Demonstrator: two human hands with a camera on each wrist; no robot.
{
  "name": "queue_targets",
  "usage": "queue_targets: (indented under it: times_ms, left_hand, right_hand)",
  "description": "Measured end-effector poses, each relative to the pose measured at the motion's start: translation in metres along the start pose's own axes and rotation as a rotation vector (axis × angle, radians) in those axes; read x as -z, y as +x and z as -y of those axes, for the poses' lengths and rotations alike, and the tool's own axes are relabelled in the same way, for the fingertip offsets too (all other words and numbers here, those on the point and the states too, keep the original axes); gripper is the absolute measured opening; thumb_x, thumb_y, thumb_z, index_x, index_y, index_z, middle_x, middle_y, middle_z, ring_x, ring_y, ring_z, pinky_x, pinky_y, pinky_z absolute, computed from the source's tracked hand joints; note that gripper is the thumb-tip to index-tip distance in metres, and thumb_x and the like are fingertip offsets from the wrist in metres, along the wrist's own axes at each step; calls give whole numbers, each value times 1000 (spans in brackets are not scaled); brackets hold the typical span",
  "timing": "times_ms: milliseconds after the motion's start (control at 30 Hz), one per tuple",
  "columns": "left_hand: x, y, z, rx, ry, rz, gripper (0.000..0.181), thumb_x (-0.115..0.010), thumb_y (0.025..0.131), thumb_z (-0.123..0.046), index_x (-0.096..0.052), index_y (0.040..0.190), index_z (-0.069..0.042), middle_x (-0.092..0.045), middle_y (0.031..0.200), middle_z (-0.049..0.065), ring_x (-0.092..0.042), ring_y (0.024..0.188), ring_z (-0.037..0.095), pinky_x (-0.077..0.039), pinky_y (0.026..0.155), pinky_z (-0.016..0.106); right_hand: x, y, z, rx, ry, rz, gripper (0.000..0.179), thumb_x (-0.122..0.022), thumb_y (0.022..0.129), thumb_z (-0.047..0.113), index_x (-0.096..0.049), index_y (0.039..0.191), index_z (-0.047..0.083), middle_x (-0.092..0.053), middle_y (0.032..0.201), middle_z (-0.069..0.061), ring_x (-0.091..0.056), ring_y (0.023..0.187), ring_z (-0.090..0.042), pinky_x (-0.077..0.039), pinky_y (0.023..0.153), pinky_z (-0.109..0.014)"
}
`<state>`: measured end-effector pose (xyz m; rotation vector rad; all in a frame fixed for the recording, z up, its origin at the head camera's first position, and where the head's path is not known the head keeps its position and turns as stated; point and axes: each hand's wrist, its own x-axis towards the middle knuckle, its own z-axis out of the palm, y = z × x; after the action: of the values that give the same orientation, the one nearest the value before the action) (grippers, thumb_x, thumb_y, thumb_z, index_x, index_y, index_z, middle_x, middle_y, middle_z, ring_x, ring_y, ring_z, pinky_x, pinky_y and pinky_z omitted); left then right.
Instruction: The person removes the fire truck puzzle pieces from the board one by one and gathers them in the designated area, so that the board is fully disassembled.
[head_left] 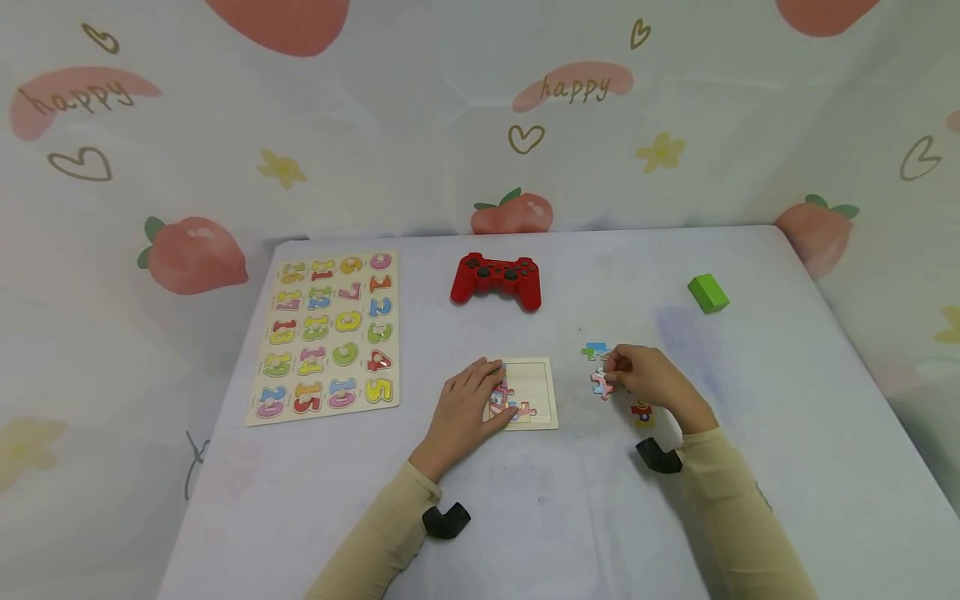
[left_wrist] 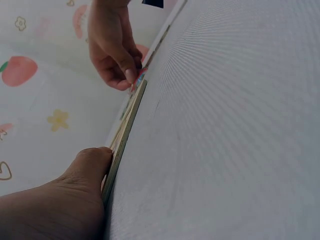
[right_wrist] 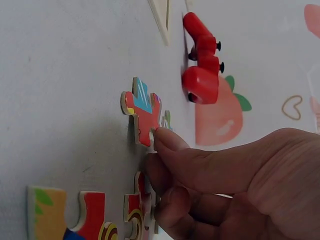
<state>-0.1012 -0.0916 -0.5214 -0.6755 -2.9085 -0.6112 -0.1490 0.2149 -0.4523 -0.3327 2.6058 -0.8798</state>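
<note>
A small wooden puzzle board (head_left: 536,379) lies at the middle of the table, several joined pieces (head_left: 523,411) in its lower left part. My left hand (head_left: 467,408) rests over the board's left side with fingers extended and covers part of it; the thumb touches the lower edge. To the right of the board, my right hand (head_left: 651,379) pinches a red and blue jigsaw piece (right_wrist: 145,117) between thumb and fingers, tilted close above the table. Beyond that hand lies a blue and green piece (head_left: 596,350). Other loose pieces (right_wrist: 92,210) lie below it, partly hidden in the head view.
A number puzzle board (head_left: 360,342) lies at the left of the table. The red game controller (head_left: 497,282) sits at the back middle, a green block (head_left: 708,293) at the back right. Behind the table hangs a printed cloth (head_left: 405,133).
</note>
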Motion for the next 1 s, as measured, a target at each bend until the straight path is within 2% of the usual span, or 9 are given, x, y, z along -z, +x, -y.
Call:
queue_targets:
  times_ms: [300, 567, 800, 1000]
  left_hand:
    - [0, 0, -1, 1, 0, -2, 63, -55, 90, -56, -50, 139, -16, -43, 146, -3, -30, 141, 17, -34, 106, 43]
    - [0, 0, 1, -2, 2, -4, 63, -55, 90, -56, -49, 139, -16, -43, 146, -3, -30, 141, 17, -34, 106, 43]
    - [2, 0, -1, 4, 7, 10, 62, -53, 91, -56, -49, 139, -17, -42, 147, -3, -29, 142, 17, -34, 107, 43]
    - [2, 0, 0, 5, 0, 12, 58, -56, 91, -50, -50, 139, -16, -41, 147, -4, -28, 142, 17, -34, 107, 43]
  right_hand:
    - [-2, 2, -3, 8, -12, -5, 6, -62, 92, 7, -58, 89, 3, -60, 76, -5, -51, 65, -15, -43, 59, -30]
    - [-3, 2, -1, 28, -54, -37, 7, -64, 90, 5, -58, 88, 3, -59, 76, -6, -50, 65, -15, -43, 60, -30]
    - [-7, 4, -1, 14, -68, -55, 10, -66, 89, 7, -57, 90, 3, -62, 79, -5, -54, 67, -15, -45, 62, -30]
    - [-23, 0, 20, 64, -69, -69, 9, -67, 88, 8, -59, 91, 5, -63, 79, -2, -56, 69, -14, -46, 64, -30]
